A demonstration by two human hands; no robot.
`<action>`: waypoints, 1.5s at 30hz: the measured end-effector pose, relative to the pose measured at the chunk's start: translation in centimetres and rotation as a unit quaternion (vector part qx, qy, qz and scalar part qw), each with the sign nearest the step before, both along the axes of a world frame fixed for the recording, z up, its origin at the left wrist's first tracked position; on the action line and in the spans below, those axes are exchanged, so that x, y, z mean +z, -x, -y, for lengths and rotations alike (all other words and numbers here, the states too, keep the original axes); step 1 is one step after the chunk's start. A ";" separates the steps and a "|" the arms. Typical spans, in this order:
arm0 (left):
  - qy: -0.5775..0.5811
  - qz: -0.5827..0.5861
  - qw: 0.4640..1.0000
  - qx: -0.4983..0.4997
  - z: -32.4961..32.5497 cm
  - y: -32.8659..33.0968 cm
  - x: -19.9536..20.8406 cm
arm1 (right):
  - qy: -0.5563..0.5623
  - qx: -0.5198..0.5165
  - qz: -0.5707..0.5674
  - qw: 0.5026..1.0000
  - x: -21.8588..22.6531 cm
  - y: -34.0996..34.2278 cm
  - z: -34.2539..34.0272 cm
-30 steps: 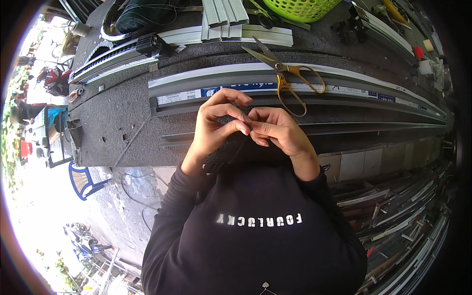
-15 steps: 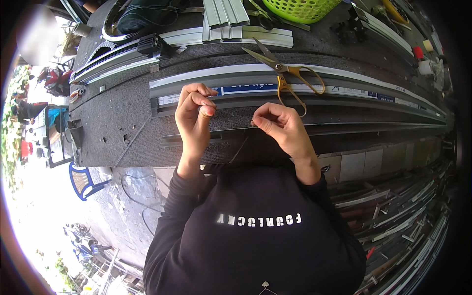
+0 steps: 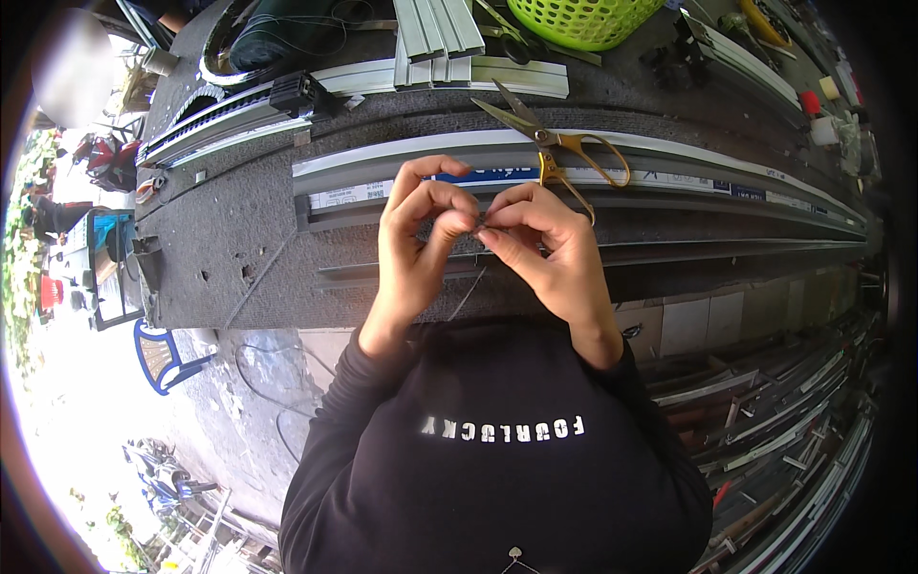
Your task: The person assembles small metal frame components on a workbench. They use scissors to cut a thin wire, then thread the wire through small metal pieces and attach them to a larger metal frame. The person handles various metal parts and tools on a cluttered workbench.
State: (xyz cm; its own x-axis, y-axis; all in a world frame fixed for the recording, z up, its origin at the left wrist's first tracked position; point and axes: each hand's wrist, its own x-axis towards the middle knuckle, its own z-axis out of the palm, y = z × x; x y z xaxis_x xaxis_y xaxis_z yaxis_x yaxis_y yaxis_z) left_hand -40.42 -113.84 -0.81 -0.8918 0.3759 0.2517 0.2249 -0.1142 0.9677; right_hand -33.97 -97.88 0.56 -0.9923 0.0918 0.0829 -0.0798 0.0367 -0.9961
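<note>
My left hand [image 3: 418,234] and my right hand [image 3: 545,239] meet fingertip to fingertip above the near edge of the workbench. Between them is a tiny dark bit [image 3: 480,221], too small to name; thumb and forefinger of each hand close on it in a pinch. Behind the hands lie long grey metal profiles [image 3: 363,228] with a printed blue and white strip [image 3: 363,192] along them. Scissors with yellow handles [image 3: 574,153] rest across these profiles, blades apart, just beyond my right hand.
Silver aluminium channels [image 3: 430,29] are stacked at the back of the dark carpeted bench [image 3: 220,210]. A green perforated basket [image 3: 583,21] stands beyond, near a second pair of scissors [image 3: 516,43]. A blue chair [image 3: 164,359] is at the left; metal offcuts [image 3: 775,411] fill the lower right.
My left hand has moved right to meet my right hand, which has shifted slightly left and up. Their fingertips now come together on the tiny bit.
</note>
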 end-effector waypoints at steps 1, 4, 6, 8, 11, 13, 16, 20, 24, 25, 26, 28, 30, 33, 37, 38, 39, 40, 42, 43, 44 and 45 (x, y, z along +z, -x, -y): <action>-0.041 0.051 0.998 -0.007 -0.1 -0.3 -0.4 | 0.081 0.004 0.009 0.997 -0.3 -0.1 0.0; 0.028 -0.083 0.995 0.051 -0.2 -1.8 -1.5 | 0.301 0.006 0.047 0.952 -0.8 -0.4 0.1; 0.134 -0.304 0.939 0.088 0.3 -1.6 -1.9 | 0.300 0.027 0.137 0.944 -1.0 -0.6 0.1; 0.154 -0.325 0.930 0.077 0.8 -1.7 -1.4 | 0.352 0.041 0.221 0.908 -1.2 -0.6 0.3; 0.234 -0.373 0.897 0.046 1.2 -0.6 0.2 | 0.349 0.128 0.256 0.893 -2.1 -0.2 0.1; 0.255 -0.383 0.888 -0.003 1.2 0.3 1.1 | 0.315 0.144 0.211 0.914 -3.1 0.1 -0.2; 0.254 -0.405 0.876 -0.058 1.2 1.3 1.8 | 0.325 0.141 0.213 0.911 -4.9 1.0 -0.5; 0.220 -0.267 0.925 -0.156 1.4 1.0 1.2 | 0.166 0.029 0.061 0.984 -6.0 1.6 0.1; -0.125 0.236 0.950 -0.162 0.3 -0.3 -0.1 | 0.205 0.039 0.022 0.978 -5.1 1.1 0.2; -0.149 0.288 0.933 -0.158 0.1 -0.7 -0.3 | 0.167 0.026 0.004 0.986 -4.9 1.0 0.4; -0.102 0.278 0.948 -0.120 -0.1 -0.9 -0.4 | 0.143 0.011 -0.030 0.989 -4.6 0.8 0.3; 0.009 0.170 0.983 -0.076 -0.2 -1.1 -0.5 | 0.101 0.024 -0.033 0.994 -4.2 0.7 0.2; 0.042 0.116 0.990 -0.064 0.0 -1.1 -0.4 | 0.093 0.041 -0.039 0.994 -3.9 0.7 0.2; 0.000 0.075 0.989 -0.130 0.8 -0.6 -0.3 | 0.115 0.119 -0.026 0.986 -3.5 0.7 -0.5; 0.004 0.087 0.979 -0.185 1.2 0.2 -0.6 | 0.128 0.208 0.045 0.969 -3.3 0.8 -1.5; 0.042 -0.033 0.994 -0.098 0.4 0.6 -1.1 | 0.096 0.203 0.041 0.974 -3.2 0.9 -1.7; 0.067 -0.052 0.993 -0.077 0.7 0.7 -1.2 | 0.081 0.215 0.037 0.973 -3.2 0.9 -1.7; 0.059 -0.093 0.992 -0.062 0.6 0.9 -1.5 | 0.074 0.210 0.032 0.974 -3.2 0.9 -1.8; 0.083 -0.129 0.987 -0.043 0.8 1.2 -1.8 | 0.054 0.196 0.071 0.977 -3.1 0.8 -1.7; 0.082 -0.141 0.986 -0.033 0.9 1.3 -1.9 | 0.056 0.186 0.089 0.977 -3.0 0.9 -1.4; 0.091 -0.134 0.987 -0.022 1.2 1.3 -2.0 | 0.059 0.178 0.069 0.980 -2.9 0.7 -1.3; 0.093 -0.153 0.984 -0.004 1.3 1.3 -2.1 | 0.055 0.181 0.084 0.978 -2.7 0.7 -1.3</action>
